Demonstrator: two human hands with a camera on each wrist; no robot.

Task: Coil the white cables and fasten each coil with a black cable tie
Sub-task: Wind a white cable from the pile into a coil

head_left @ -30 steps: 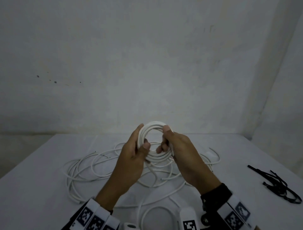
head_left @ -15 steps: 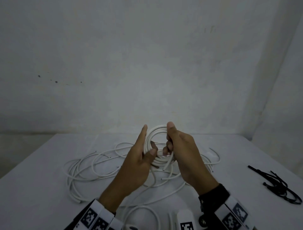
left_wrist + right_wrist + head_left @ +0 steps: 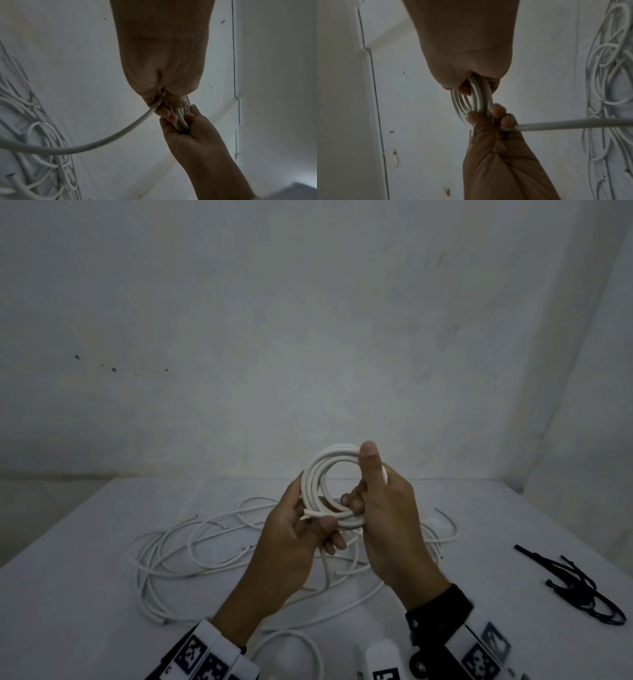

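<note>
Head view: left hand (image 3: 294, 537) and right hand (image 3: 383, 515) gripping white coil (image 3: 325, 474) from opposite sides, raised above loose white cables (image 3: 191, 546); black cable ties (image 3: 582, 587) well off right hand's side. Left wrist view: strand (image 3: 102, 140) trailing from curled fingers (image 3: 169, 115). Right wrist view: loops (image 3: 479, 97) clamped in right fist.

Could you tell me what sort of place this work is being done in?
Probably a bare indoor workroom or recording setup: a plain white table stands in the corner of stained white walls, with only loose white cables and black cable ties on it.
</note>
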